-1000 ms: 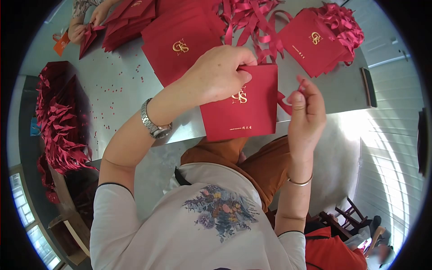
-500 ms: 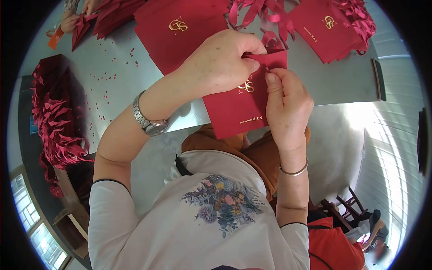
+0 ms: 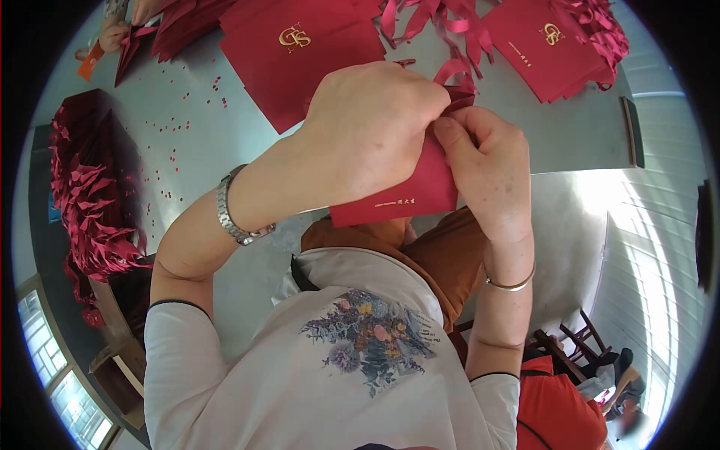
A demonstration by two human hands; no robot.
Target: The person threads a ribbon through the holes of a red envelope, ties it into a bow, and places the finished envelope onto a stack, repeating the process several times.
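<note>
A red paper gift bag [image 3: 401,204] with small gold print near its bottom hangs partly over the table's front edge. My left hand [image 3: 375,127], with a watch on the wrist, is closed at the bag's top edge and covers most of its front. Beside it, my right hand [image 3: 491,169] pinches at the bag's upper right side, close to the left fingers. What exactly its fingertips hold is hidden. A red ribbon loop [image 3: 452,69] rises from the bag's mouth just beyond both hands.
Flat red bags [image 3: 300,64] with a gold logo lie behind my hands. More bags [image 3: 536,56] and loose ribbons [image 3: 435,19] are at the back right. Ribboned bags [image 3: 86,187] stand at left. Another person's hand [image 3: 114,36] works at the far left. Red dots litter the metal table [image 3: 577,139].
My left hand has turned and shifted right over the bag, hiding its gold logo. My right hand has come up close to the left fingers. The bag has tilted and slid slightly left.
</note>
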